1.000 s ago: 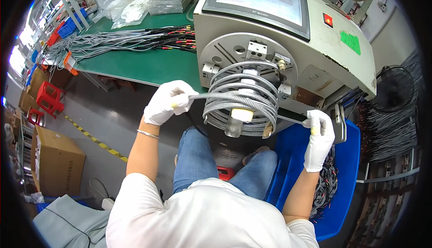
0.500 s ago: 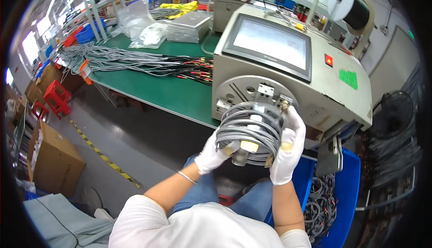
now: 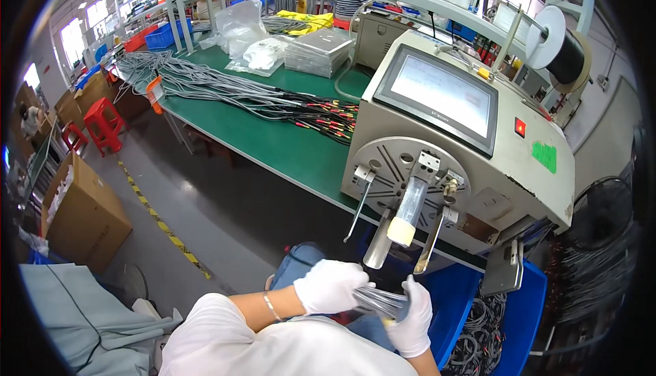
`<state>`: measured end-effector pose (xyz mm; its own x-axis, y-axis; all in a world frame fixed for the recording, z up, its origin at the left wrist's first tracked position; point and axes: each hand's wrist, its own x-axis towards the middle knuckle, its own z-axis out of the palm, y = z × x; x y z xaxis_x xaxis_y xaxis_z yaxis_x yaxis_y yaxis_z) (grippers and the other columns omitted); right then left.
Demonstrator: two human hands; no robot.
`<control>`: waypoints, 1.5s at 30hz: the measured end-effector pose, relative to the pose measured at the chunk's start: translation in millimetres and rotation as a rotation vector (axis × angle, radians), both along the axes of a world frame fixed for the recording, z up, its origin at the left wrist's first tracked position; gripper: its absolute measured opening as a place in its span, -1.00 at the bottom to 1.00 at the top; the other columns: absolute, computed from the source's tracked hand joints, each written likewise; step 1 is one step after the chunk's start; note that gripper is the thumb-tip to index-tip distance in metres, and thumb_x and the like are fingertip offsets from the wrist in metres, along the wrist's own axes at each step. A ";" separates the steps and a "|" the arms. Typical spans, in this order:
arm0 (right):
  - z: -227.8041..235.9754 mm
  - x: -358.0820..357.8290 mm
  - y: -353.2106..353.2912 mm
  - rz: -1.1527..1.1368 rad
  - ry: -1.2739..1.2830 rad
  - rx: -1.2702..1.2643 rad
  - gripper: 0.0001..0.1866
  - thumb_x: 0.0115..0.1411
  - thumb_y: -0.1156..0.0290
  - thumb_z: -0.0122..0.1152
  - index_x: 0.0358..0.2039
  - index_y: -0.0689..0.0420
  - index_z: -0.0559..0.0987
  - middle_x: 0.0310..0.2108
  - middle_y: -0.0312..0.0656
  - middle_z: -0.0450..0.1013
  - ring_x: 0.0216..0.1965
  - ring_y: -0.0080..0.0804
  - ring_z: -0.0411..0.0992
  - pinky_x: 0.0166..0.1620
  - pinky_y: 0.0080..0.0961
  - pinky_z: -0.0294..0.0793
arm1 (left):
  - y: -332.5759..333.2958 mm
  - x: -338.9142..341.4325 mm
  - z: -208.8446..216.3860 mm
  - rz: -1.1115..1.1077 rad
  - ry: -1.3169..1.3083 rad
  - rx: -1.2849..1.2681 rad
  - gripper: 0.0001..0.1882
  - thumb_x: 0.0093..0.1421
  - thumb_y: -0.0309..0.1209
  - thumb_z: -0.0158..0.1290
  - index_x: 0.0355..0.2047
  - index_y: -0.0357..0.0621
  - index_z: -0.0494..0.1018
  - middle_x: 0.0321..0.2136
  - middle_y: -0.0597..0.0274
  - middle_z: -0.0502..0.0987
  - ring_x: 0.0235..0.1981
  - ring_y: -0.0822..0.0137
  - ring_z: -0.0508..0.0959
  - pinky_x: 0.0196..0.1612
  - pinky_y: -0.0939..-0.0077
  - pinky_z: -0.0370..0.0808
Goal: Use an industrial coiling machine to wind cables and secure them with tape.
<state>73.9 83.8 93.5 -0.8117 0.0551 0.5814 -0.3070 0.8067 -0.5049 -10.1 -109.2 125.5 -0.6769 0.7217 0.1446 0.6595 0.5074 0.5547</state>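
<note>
Cable coil (image 3: 380, 301) is now sitting off winder (image 3: 478, 168), running crosswise betw. L hand (image 3: 333, 287) & R hand (image 3: 413, 320), each gripping an end, fingers closed.

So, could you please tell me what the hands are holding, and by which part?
A grey cable coil: the left hand grips its left side, the right hand its right side; blur hides finer detail.

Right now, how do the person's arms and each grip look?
The left grip and right grip wear white, close-fitting gloves. A slim, silver-coloured bracelet circles the left wrist. A loose white short sleeve covers the left upper arm.
</note>
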 end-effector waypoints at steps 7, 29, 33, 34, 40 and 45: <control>14.4 13.4 11.2 0.079 -0.994 -0.791 -0.68 -0.03 0.40 0.38 -0.28 0.23 0.51 -0.54 -0.15 0.48 -0.50 -0.39 0.46 -0.41 -0.42 0.43 | 32.3 0.4 -48.6 -0.054 -0.186 -0.034 -0.73 0.08 -0.22 0.10 -0.60 -0.15 0.47 -0.57 0.06 0.50 -0.51 0.04 0.55 -0.44 0.27 0.49; -40.1 -12.0 25.4 -0.111 -0.530 -0.370 -0.68 0.28 0.28 0.04 -0.52 0.23 0.52 -0.63 0.02 0.42 -0.60 -0.21 0.43 -0.49 -0.37 0.35 | 69.2 8.7 -90.8 0.119 -0.952 0.266 -0.69 0.09 -0.30 0.16 -0.67 -0.17 0.35 -0.71 0.03 0.39 -0.60 0.02 0.47 -0.51 0.29 0.39; -36.4 -6.2 11.0 -0.056 -0.549 -0.365 -0.68 0.29 0.27 0.03 -0.50 0.23 0.53 -0.64 0.00 0.42 -0.61 -0.20 0.42 -0.50 -0.37 0.34 | 79.3 -15.7 -141.0 0.058 0.009 0.500 -0.67 0.10 -0.29 0.15 -0.67 -0.18 0.34 -0.73 0.05 0.37 -0.66 0.01 0.40 -0.55 0.30 0.34; -33.0 -2.9 11.7 -0.038 -0.555 -0.365 -0.68 0.29 0.26 0.03 -0.49 0.23 0.53 -0.65 -0.02 0.41 -0.61 -0.19 0.42 -0.50 -0.37 0.34 | 85.2 -15.8 -144.5 0.036 0.022 0.545 -0.71 0.09 -0.33 0.13 -0.67 -0.18 0.34 -0.74 0.08 0.37 -0.64 0.00 0.40 -0.54 0.28 0.35; -2.9 14.0 69.0 0.152 -0.781 -0.810 -0.72 0.26 0.21 0.09 -0.34 0.18 0.58 -0.58 -0.07 0.46 -0.60 -0.18 0.41 -0.47 -0.43 0.39 | 93.5 -8.4 -85.3 -0.099 -0.225 0.403 -0.75 0.10 -0.40 0.11 -0.65 -0.19 0.35 -0.71 0.09 0.38 -0.63 0.01 0.41 -0.53 0.28 0.35; 25.0 -2.3 85.8 0.260 -0.232 -0.082 -0.63 0.00 0.14 0.31 -0.29 0.15 0.58 -0.58 -0.14 0.45 -0.54 -0.31 0.46 -0.41 -0.52 0.42 | 113.4 -4.6 -59.4 -0.259 -0.704 0.431 -0.79 0.07 -0.37 0.11 -0.61 -0.22 0.43 -0.64 0.04 0.47 -0.62 0.03 0.44 -0.51 0.33 0.39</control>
